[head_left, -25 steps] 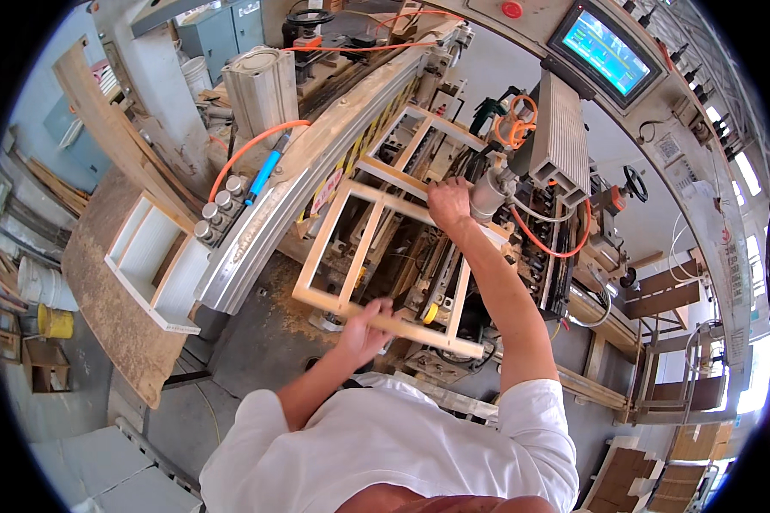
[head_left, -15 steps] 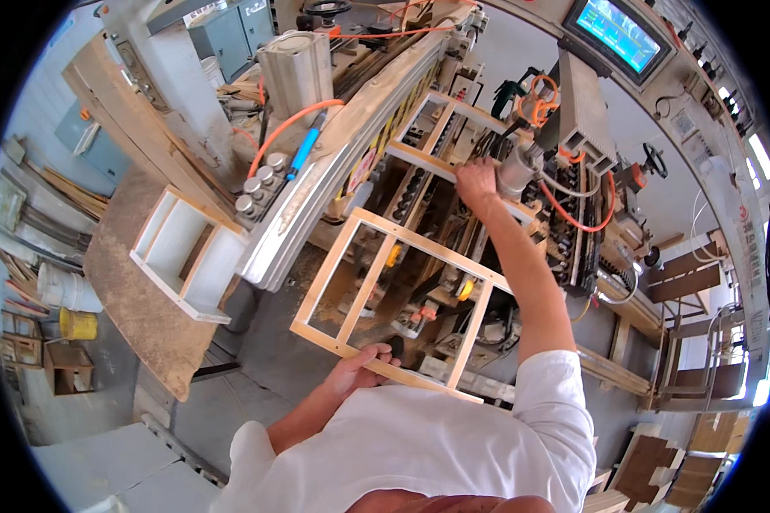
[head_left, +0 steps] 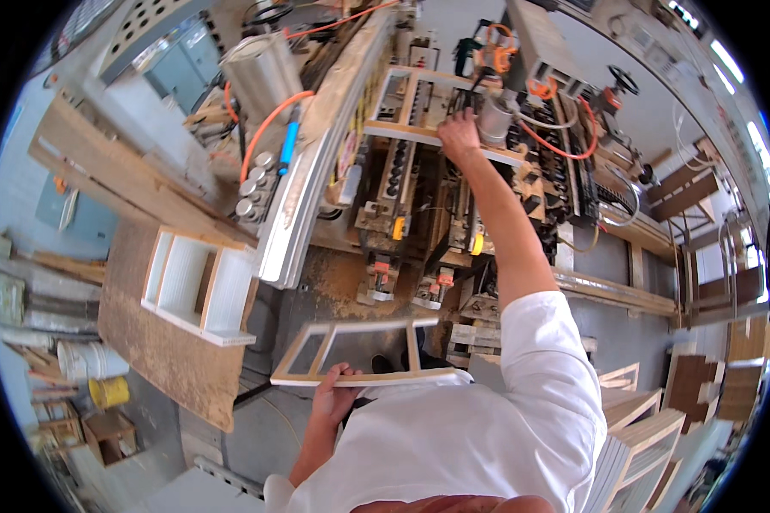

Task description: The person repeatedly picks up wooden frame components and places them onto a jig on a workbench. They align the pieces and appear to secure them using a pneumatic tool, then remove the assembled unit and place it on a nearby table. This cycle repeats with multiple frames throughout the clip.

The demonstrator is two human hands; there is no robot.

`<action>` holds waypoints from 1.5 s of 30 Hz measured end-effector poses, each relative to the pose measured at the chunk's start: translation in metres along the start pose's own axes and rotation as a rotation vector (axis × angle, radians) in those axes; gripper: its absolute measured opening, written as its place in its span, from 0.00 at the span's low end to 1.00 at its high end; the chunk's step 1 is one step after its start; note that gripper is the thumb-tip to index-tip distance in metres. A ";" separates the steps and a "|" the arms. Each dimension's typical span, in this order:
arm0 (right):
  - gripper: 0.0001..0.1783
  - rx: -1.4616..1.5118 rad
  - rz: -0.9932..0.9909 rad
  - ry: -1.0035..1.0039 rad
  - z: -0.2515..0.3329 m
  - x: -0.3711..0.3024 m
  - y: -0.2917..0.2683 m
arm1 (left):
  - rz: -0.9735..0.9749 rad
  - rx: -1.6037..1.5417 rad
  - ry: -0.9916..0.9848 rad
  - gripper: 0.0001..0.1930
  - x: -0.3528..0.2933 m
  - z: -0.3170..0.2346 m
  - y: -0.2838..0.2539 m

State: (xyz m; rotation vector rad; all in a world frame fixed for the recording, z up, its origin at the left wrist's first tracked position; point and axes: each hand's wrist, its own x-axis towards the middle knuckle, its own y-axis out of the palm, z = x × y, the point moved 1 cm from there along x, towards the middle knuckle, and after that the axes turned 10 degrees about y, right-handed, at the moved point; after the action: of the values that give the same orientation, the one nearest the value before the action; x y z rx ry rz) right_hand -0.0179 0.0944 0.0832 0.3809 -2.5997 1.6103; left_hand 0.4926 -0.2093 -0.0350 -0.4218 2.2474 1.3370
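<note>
My left hand grips the near rail of a wooden frame with crossbars. This frame hangs tilted in front of my body, its near edge white and its bars pale bare wood. My right arm reaches far forward. There my right hand has its fingers over the near rail of a second, similar wooden frame, which lies level in the machine. The fingertips are partly hidden behind that rail and the hand itself. Right beside this hand stands a round metal cylinder.
Two machine rails with drill-like heads run beneath the second frame. At left, a white open-fronted wooden box stands on a brown board table. A thick metal beam borders the machine. Stacked frames are at lower right.
The frame in my left hand has been drawn back toward my body and tipped, away from the machine. My right hand stays at the second frame. The view has shifted.
</note>
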 end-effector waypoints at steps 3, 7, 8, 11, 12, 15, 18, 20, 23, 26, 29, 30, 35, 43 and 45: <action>0.15 0.006 -0.099 0.015 -0.002 -0.002 0.006 | -0.183 -0.008 0.050 0.07 0.016 0.000 -0.024; 0.15 0.004 -0.123 0.004 -0.008 -0.001 0.008 | -0.183 0.212 -0.002 0.07 0.037 0.009 -0.069; 0.15 0.000 -0.096 -0.004 -0.011 0.000 0.008 | -0.136 0.306 -0.026 0.07 0.046 0.014 -0.085; 0.17 -0.002 -0.047 -0.041 -0.008 0.001 -0.003 | -0.144 0.324 0.009 0.08 0.067 0.034 -0.104; 0.18 -0.001 -0.047 -0.050 -0.006 0.001 -0.006 | -0.130 0.302 0.018 0.08 0.070 0.041 -0.109; 0.16 0.017 -0.100 -0.054 -0.009 -0.004 -0.003 | -0.202 0.336 0.022 0.10 0.079 0.046 -0.079; 0.15 0.051 -0.168 -0.092 -0.011 -0.002 -0.002 | -0.146 0.272 -0.023 0.10 0.080 0.052 -0.075; 0.16 0.073 -0.203 -0.092 -0.014 -0.001 0.006 | -0.127 0.271 -0.015 0.10 0.079 0.055 -0.059; 0.17 0.050 -0.209 -0.071 -0.013 0.001 0.008 | -0.084 0.275 0.084 0.13 0.060 0.056 -0.022; 0.17 0.049 -0.196 -0.067 -0.012 0.002 0.008 | -0.197 0.420 0.219 0.15 0.039 0.054 0.009; 0.16 0.066 -0.203 -0.078 -0.011 0.003 0.006 | -0.182 0.457 0.285 0.15 0.032 0.053 0.015; 0.16 0.072 -0.206 -0.083 -0.010 0.003 0.006 | -0.167 0.457 0.309 0.15 0.029 0.052 0.015; 0.19 0.037 -0.097 -0.084 -0.010 0.004 0.002 | -0.170 0.562 0.358 0.14 0.004 0.027 0.033; 0.23 0.007 -0.045 -0.029 -0.002 0.004 -0.005 | -0.237 0.819 0.538 0.11 -0.083 -0.044 0.066; 0.24 -0.038 -0.033 0.000 -0.001 0.007 -0.002 | -0.134 0.886 0.751 0.11 -0.096 -0.068 0.047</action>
State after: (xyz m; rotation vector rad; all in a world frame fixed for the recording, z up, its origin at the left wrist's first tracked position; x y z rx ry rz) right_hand -0.0243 0.0931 0.0861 0.4194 -2.6056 1.5485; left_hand 0.5318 -0.2455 0.0799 -0.7891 3.0258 -0.0192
